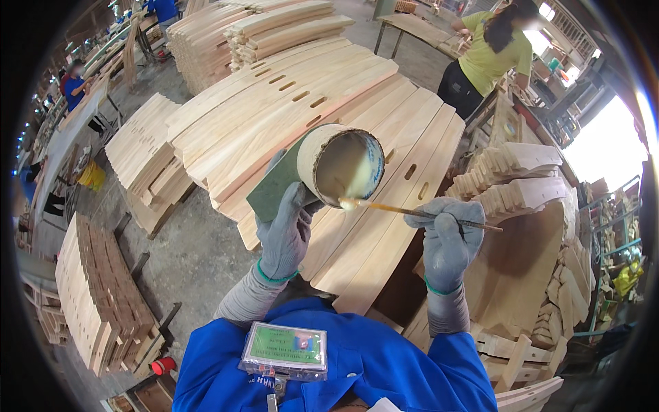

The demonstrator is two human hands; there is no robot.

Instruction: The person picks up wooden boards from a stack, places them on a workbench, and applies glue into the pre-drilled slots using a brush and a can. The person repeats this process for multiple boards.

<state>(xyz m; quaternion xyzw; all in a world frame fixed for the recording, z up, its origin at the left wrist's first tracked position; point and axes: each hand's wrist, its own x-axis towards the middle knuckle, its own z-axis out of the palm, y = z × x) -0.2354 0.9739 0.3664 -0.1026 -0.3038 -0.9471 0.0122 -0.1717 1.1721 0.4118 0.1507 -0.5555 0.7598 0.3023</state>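
Note:
My left hand point(285, 237), in a grey glove, is closed around a cardboard cup point(307, 168) and a flat dark green piece point(269, 194) lying against its side. The cup is tilted with its mouth toward me. Pale paste point(357, 177) coats its inside. Pinched in my gloved right hand point(449, 240) is a thin brown stick point(405, 210); its paste-covered tip is at the cup's lower rim. Beneath both hands lie pale wooden boards point(364, 250), some with oval slots.
Stacked wooden parts stand at the left point(103, 295), the back point(206, 48) and the right point(515, 168). A brown panel point(522, 268) lies at my right. A person in a yellow shirt point(498, 51) works at the back right. A red container point(163, 365) is on the floor.

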